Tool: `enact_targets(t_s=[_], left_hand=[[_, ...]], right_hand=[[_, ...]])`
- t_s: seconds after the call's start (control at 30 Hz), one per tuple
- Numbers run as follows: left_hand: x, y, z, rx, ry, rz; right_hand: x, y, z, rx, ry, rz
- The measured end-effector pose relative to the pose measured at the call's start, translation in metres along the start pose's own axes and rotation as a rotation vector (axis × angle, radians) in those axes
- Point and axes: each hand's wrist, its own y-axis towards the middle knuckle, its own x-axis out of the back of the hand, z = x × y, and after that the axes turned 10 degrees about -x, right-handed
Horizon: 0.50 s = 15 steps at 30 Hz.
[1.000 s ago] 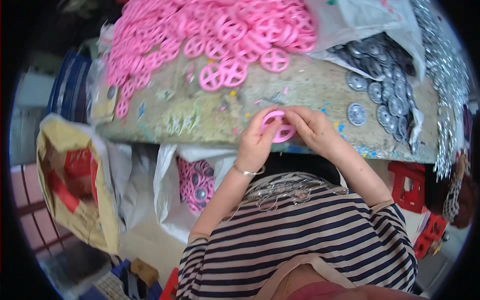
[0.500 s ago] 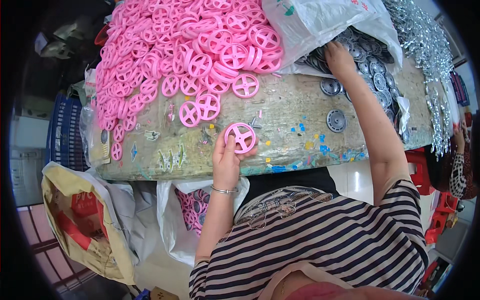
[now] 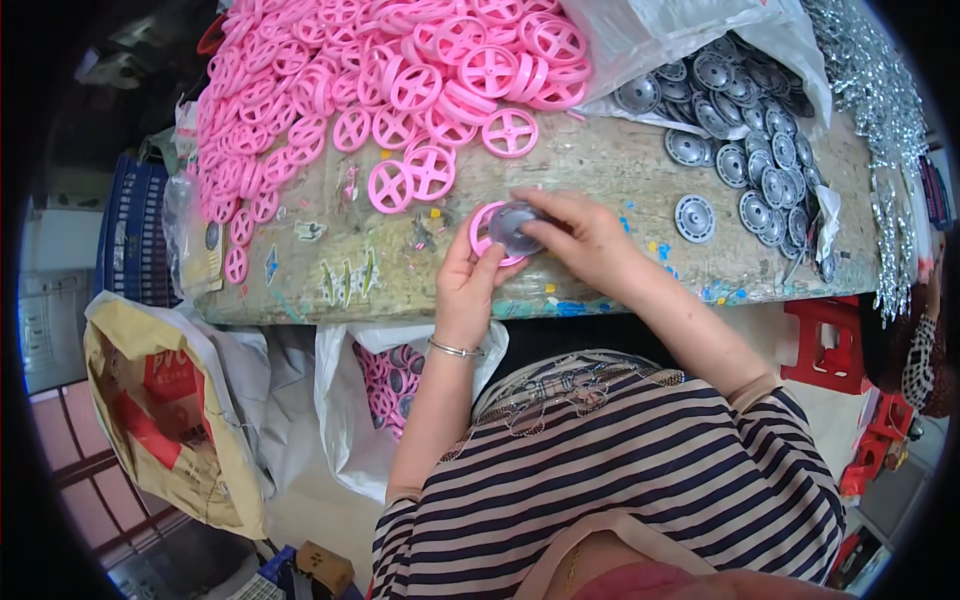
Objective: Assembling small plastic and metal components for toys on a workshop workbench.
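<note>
Over the front part of the worktable, my left hand (image 3: 466, 268) is closed on a pink plastic wheel rim (image 3: 480, 232). My right hand (image 3: 583, 237) pinches a grey plastic disc (image 3: 512, 226) and holds it against the face of that rim, covering most of it; whether it sits inside the rim I cannot tell. A large heap of pink rims (image 3: 400, 85) fills the back left of the table. Grey discs (image 3: 711, 112) spill from a white sack (image 3: 690, 28) at the back right, and one single disc (image 3: 695, 218) lies apart from them.
Below the table edge a white bag (image 3: 340, 420) holds pink rims with grey centres. Left of it stands a tan sack (image 3: 110, 400). Silver tinsel (image 3: 880, 130) hangs over the right end. Paint-spotted tabletop (image 3: 420, 290) lies before me; a red stool (image 3: 826, 345) stands at right.
My right hand has come back from the sack with a grey disc and brought it to the pink rim. My left hand still holds the rim.
</note>
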Motion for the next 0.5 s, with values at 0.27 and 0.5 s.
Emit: enact_targets(t_s=[0.27, 0.5], left_hand=[[0.005, -0.006, 0.004, -0.040, 0.046, 0.010], [0.004, -0.011, -0.001, -0.115, 0.089, -0.020]], right_hand=[[-0.014, 0.016, -0.009, -0.146, 0.032, 0.169], [-0.017, 0.013, 0.003, -0.174, -0.081, 0.212]])
